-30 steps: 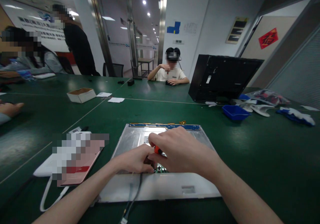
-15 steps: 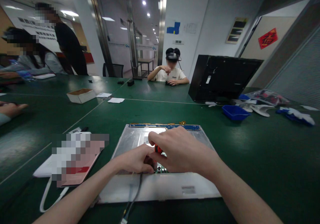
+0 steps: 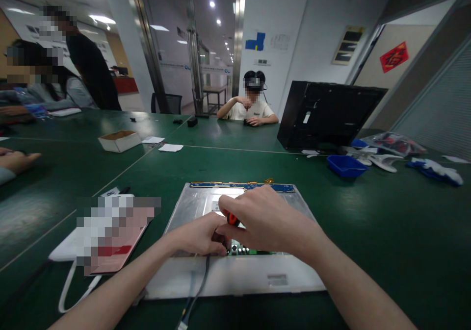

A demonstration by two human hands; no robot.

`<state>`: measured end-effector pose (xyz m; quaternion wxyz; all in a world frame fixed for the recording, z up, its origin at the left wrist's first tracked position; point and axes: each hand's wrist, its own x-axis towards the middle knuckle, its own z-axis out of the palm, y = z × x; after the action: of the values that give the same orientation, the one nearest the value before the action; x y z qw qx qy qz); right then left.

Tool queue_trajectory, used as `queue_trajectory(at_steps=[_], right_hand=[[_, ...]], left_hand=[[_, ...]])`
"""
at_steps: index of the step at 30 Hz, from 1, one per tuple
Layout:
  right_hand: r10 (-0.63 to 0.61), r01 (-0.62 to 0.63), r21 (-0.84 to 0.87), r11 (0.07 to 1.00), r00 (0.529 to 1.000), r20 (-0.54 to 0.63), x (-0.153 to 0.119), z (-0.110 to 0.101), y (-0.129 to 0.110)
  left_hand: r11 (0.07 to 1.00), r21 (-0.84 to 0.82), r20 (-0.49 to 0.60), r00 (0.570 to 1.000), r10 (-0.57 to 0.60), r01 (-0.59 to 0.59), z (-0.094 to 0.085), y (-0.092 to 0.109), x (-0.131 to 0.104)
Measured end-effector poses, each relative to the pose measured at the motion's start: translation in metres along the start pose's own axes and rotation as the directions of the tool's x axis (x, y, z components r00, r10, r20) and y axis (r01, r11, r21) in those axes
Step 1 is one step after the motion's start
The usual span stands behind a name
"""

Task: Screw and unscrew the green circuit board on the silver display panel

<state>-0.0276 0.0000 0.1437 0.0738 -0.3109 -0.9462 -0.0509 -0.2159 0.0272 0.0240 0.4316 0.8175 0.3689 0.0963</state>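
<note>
A flat metal display panel (image 3: 243,275) lies on the green table in front of me, with a blue circuit strip (image 3: 206,186) along its far edge. My right hand (image 3: 261,219) is closed round the red and black handle of a screwdriver (image 3: 232,218), whose tip is hidden. My left hand (image 3: 206,234) touches it from the left, fingers curled low by a green circuit board (image 3: 253,252); what they pinch, if anything, is hidden. A dark cable (image 3: 204,276) runs from beneath my left hand over the panel's near edge to a white plug.
Left of the panel lie a white device and a pink-covered phone (image 3: 121,251) with a white cable. Farther off are an open box (image 3: 119,141), a black monitor (image 3: 327,114), a blue tray (image 3: 346,165) and gloves (image 3: 436,169). A person sits opposite; others are at the left.
My right hand has turned slightly on the red handle, and more of the green board shows beneath it. The standing person at the left has shifted left.
</note>
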Motion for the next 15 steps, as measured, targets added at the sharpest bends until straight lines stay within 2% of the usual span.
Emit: queue_trajectory(at_steps=[7, 15], right_hand=[[-0.004, 0.004, 0.021, 1.000, 1.000, 0.009, -0.0006, -0.0012, -0.0002], [-0.084, 0.076, 0.120, 0.990, 0.994, 0.064, -0.0045, -0.0086, 0.0011]], left_hand=[[0.999, -0.023, 0.017, 0.999, 0.031, -0.031, -0.0008, 0.0008, -0.0006], [0.998, 0.025, 0.026, 0.998, 0.052, -0.053, 0.0005, -0.0017, -0.0004]])
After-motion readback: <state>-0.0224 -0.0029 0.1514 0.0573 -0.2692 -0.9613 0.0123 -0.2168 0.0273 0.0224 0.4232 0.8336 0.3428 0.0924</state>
